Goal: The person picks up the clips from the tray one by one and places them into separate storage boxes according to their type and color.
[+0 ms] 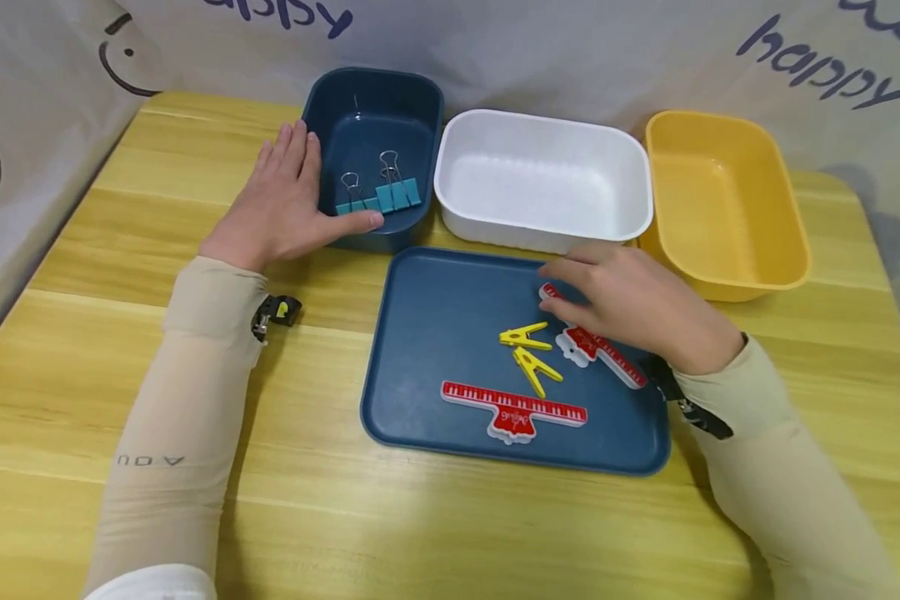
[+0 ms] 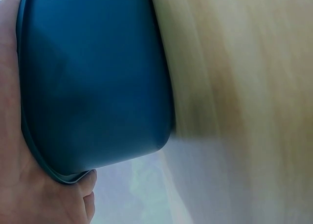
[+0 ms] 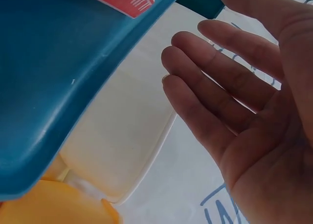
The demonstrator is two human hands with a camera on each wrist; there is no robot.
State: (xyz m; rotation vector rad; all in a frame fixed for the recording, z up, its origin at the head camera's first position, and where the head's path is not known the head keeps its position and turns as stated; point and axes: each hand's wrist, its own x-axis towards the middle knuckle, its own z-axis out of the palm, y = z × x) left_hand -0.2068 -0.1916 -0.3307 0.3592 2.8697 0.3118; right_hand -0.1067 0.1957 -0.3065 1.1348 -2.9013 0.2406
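My left hand (image 1: 277, 200) rests on the left rim of the dark blue bin (image 1: 375, 242), fingers extended and thumb along its front edge. Inside that bin lie teal binder clips (image 1: 398, 194) with wire handles. Over the upper right of the blue tray (image 1: 427, 333) is my right hand (image 1: 637, 300), its fingers loosely extended and holding nothing in the right wrist view. Partly covered by it lies a red piano-key-patterned clip (image 1: 611, 357). A matching red clip (image 1: 513, 410) lies near the tray's front. Between them are two yellow clothespins (image 1: 525, 337).
A white bin (image 1: 543, 225) stands behind the tray, beside the blue bin. A yellow bin (image 1: 727, 287) stands at its right. All rest on a wood-grain table (image 1: 307, 483), with a white sheet (image 1: 540, 50) bearing handwriting behind.
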